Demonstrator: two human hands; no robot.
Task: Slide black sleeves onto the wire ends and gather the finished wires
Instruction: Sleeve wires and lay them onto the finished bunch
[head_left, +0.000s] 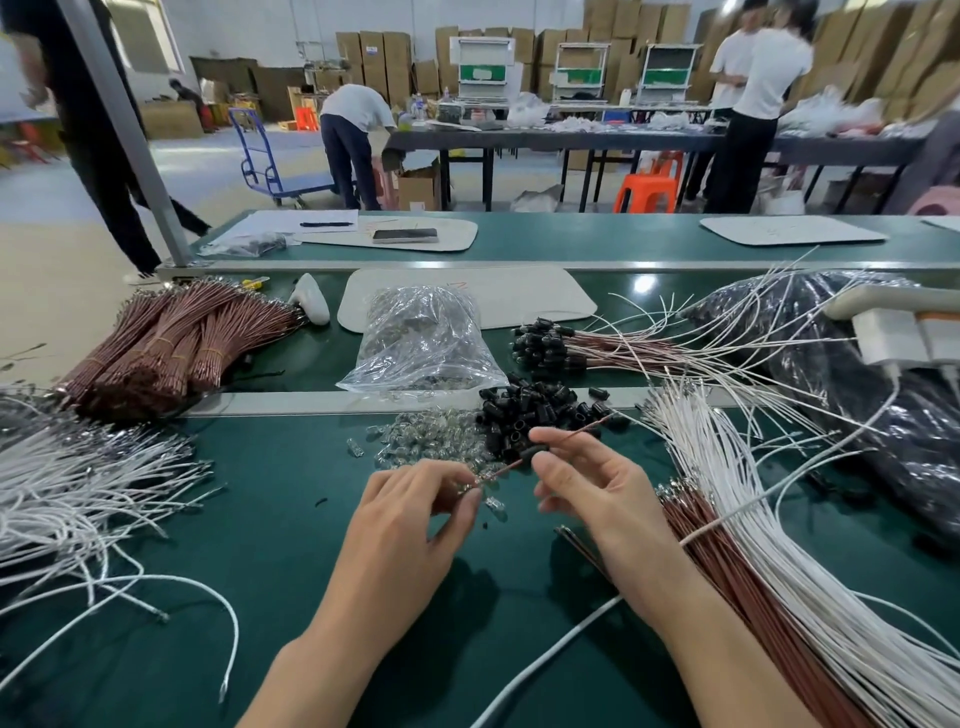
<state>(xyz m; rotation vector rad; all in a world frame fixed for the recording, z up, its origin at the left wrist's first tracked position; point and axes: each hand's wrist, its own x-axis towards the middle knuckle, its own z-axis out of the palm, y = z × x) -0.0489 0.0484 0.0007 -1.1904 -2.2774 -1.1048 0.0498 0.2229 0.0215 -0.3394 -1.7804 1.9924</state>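
Note:
My left hand (415, 512) pinches the metal end of a thin brown wire (506, 467). My right hand (589, 480) holds the same wire farther along, its fingers round a black sleeve (531, 453) threaded on it. Just beyond my hands lies a heap of loose black sleeves (535, 408), with a scatter of small clear glass bulbs (426, 436) to its left. Wires with sleeves fitted (550, 345) lie in a pile farther back. Bare brown and white wires (753, 551) fan out on the right.
Banded bundles of brown wires (171, 343) and loose white wires (67, 488) lie at left. A clear plastic bag (421, 338) stands mid-table, a dark bag (883, 395) at right. A white cable (561, 639) crosses the green table (260, 545) under my right forearm. People work behind.

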